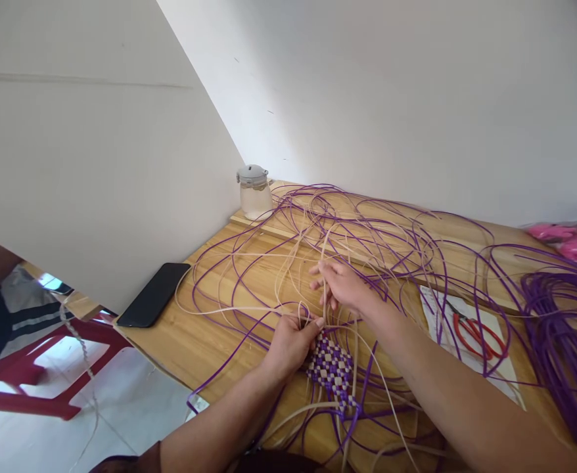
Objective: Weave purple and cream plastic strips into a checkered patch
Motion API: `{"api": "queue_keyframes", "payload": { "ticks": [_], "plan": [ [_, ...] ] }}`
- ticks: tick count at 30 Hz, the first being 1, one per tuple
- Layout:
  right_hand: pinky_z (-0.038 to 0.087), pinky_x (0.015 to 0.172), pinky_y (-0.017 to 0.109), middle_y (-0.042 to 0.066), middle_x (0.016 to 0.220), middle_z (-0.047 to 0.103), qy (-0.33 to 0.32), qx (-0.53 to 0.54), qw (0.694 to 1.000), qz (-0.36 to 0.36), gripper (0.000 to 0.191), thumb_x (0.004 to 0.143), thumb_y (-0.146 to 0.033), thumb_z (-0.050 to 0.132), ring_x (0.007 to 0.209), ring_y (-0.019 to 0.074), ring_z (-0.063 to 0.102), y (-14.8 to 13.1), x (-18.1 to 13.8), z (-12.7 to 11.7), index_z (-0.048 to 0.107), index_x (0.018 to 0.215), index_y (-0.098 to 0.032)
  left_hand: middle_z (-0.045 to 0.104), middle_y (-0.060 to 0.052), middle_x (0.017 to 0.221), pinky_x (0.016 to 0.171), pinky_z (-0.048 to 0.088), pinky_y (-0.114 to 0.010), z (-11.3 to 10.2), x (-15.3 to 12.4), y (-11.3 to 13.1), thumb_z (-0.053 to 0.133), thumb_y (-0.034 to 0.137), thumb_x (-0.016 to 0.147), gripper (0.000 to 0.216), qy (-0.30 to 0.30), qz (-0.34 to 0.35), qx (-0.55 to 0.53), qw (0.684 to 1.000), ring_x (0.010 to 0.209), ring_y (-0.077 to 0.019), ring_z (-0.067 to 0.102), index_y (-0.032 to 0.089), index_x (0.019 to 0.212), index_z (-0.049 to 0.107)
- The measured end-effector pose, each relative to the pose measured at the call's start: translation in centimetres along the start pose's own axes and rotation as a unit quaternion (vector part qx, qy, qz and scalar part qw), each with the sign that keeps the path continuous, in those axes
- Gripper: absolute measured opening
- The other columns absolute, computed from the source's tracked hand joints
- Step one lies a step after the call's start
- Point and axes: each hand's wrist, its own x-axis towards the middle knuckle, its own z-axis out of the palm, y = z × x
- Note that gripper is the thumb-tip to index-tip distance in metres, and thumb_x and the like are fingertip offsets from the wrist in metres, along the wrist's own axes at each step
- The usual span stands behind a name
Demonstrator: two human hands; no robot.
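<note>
A small woven piece in a purple and cream check lies on the wooden table, long loose strands running out from it on all sides. My left hand is closed at its upper left edge, thumb and finger pinching the weave where strands come out. Just above and to the right, my right hand has thumb and finger closed on a cream strand that rises from the weave; its other fingers are loosely curled. Purple strands and cream ones loop around both hands.
A lidded glass jar stands at the back corner and a black phone lies at the left edge. Red-handled pliers rest on white paper at right, beside a purple strand coil. A red plastic chair is lower left.
</note>
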Motion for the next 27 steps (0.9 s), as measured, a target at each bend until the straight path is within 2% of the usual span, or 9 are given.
{"api": "queue_keyframes", "payload": {
  "ticks": [3,5,9,13,16,19,23,27],
  "plan": [
    [0.044,0.041,0.02,0.005,0.071,0.066,-0.079,-0.045,0.996,0.005,0.027,0.085,-0.04,0.054,0.047,0.0119,0.06,1.0,-3.4,-0.7,0.061,0.079,-0.015,0.046,0.006,0.047,0.042,0.018,-0.021,-0.1,0.1,-0.2,0.063,0.051,0.076,0.036,-0.013,-0.009,-0.021,1.0,0.04,-0.0055,0.03,0.016,0.073,0.056],
    [0.044,0.045,0.02,0.002,0.068,0.065,-0.098,-0.093,0.991,-0.01,0.023,0.084,-0.036,0.056,0.049,0.0111,0.059,1.6,-4.9,-1.0,0.062,0.077,-0.016,0.042,0.006,0.044,0.041,0.016,-0.022,-0.2,0.1,-0.3,0.06,0.054,0.078,0.041,-0.023,-0.025,-0.021,0.999,0.038,-0.0052,0.028,0.016,0.064,0.053],
    [0.038,0.047,0.02,-0.001,0.061,0.061,-0.037,-0.16,0.984,-0.07,0.021,0.085,-0.032,0.054,0.051,0.0109,0.055,2.2,-5.8,-0.4,0.064,0.073,-0.018,0.033,0.006,0.039,0.04,0.012,-0.025,-0.2,0.0,-0.2,0.056,0.058,0.079,0.051,-0.024,-0.035,-0.01,0.999,0.035,-0.0051,0.023,0.017,0.05,0.044],
    [0.036,0.053,0.023,-0.001,0.059,0.06,0.028,-0.201,0.97,-0.136,0.022,0.084,-0.028,0.053,0.057,0.0126,0.054,2.4,-5.8,1.0,0.066,0.069,-0.019,0.039,0.005,0.041,0.041,0.013,-0.024,-0.3,0.0,-0.2,0.06,0.054,0.077,0.047,-0.017,-0.005,0.003,1.0,0.037,-0.0053,0.025,0.016,0.052,0.047],
    [0.037,0.058,0.023,0.0,0.062,0.062,0.067,-0.205,0.963,-0.159,0.022,0.084,-0.026,0.054,0.061,0.0132,0.055,2.7,-5.8,1.5,0.066,0.067,-0.018,0.042,0.005,0.043,0.041,0.015,-0.023,-0.3,0.0,-0.2,0.063,0.052,0.076,0.043,-0.017,0.021,0.006,1.0,0.039,-0.0053,0.027,0.016,0.057,0.051],
    [0.039,0.056,0.022,-0.001,0.06,0.058,0.043,-0.165,0.976,-0.133,0.025,0.085,-0.031,0.052,0.058,0.0123,0.053,3.1,-5.6,1.4,0.064,0.068,-0.018,0.037,0.005,0.041,0.041,0.014,-0.024,-0.2,-0.1,-0.2,0.059,0.055,0.078,0.048,-0.014,0.0,0.004,1.0,0.037,-0.0054,0.025,0.017,0.052,0.048],
    [0.037,0.042,0.019,-0.004,0.056,0.048,-0.013,-0.074,0.996,-0.056,0.027,0.087,-0.041,0.049,0.044,0.0087,0.045,3.5,-5.3,1.0,0.059,0.075,-0.019,0.035,0.004,0.037,0.04,0.013,-0.024,-0.2,-0.1,-0.3,0.052,0.06,0.081,0.055,-0.003,-0.008,0.022,1.0,0.036,-0.0062,0.025,0.017,0.046,0.046],
    [0.042,0.043,0.019,-0.004,0.062,0.052,-0.076,-0.054,0.996,-0.014,0.026,0.084,-0.041,0.053,0.046,0.0078,0.049,3.7,-5.3,0.1,0.058,0.076,-0.017,0.038,0.002,0.038,0.04,0.015,-0.025,-0.3,0.1,-0.8,0.051,0.062,0.08,0.056,0.014,-0.001,0.042,0.999,0.035,-0.007,0.027,0.017,0.046,0.049]
  ]
}}
